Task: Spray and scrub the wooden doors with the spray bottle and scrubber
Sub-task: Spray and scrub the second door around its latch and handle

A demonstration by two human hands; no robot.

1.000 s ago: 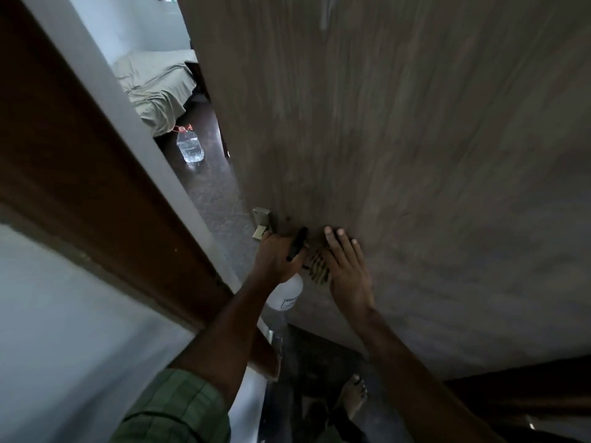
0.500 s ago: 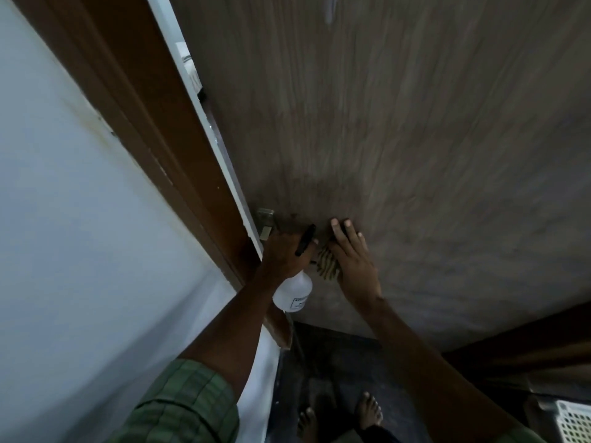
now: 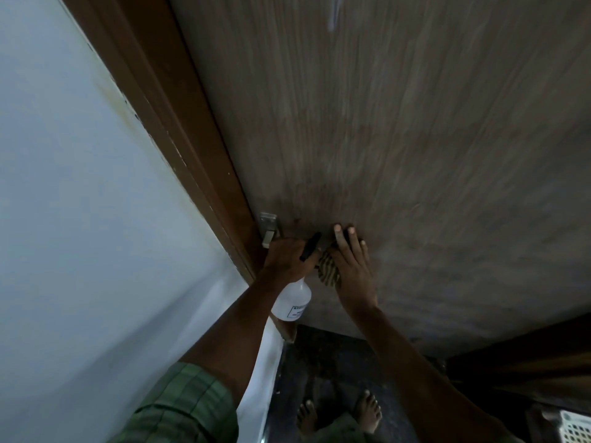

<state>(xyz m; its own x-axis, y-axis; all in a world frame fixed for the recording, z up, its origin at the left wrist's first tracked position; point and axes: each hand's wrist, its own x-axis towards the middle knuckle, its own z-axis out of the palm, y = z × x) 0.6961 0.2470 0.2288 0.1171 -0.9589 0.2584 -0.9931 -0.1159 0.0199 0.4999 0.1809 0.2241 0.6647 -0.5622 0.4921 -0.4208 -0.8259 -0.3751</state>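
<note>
A dark floor (image 3: pixel 335 372) is seen below the hands. Two bare feet (image 3: pixel 339 414) are planted on it, and a white perforated basket (image 3: pixel 575 430) is set at the far right corner.

The door (image 3: pixel 399 139) stands right of its frame (image 3: pixel 179 129) and the wall (image 3: pixel 80 203), a latch (image 3: pixel 268 227) at its left edge, with the spray bottle (image 3: pixel 292 302) in the left hand (image 3: pixel 286 259) just beside the right hand (image 3: pixel 353 270), which seems to press the scrubber (image 3: pixel 327 271) against the door.
</note>
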